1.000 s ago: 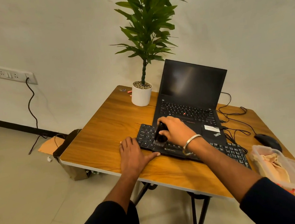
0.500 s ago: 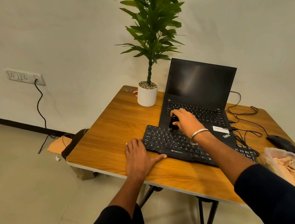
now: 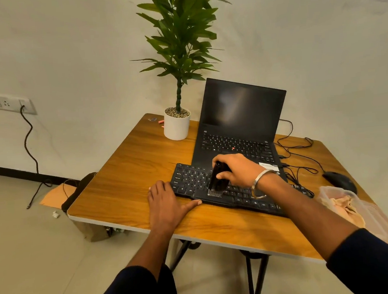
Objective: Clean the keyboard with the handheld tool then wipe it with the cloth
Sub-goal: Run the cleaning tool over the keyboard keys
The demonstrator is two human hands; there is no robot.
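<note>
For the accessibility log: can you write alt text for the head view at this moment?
A person's right hand holds a black brush bristles-down on a black keyboard while the left hand lies flat at its left end. On the wooden table stand an open laptop and a potted plant.

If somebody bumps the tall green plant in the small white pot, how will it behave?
The tall green plant in the small white pot probably tips easily: its foliage rises far above a narrow base. The pebbles on top may add some steadying weight. It stands near the wooden table corner, so it could fall off.
</note>
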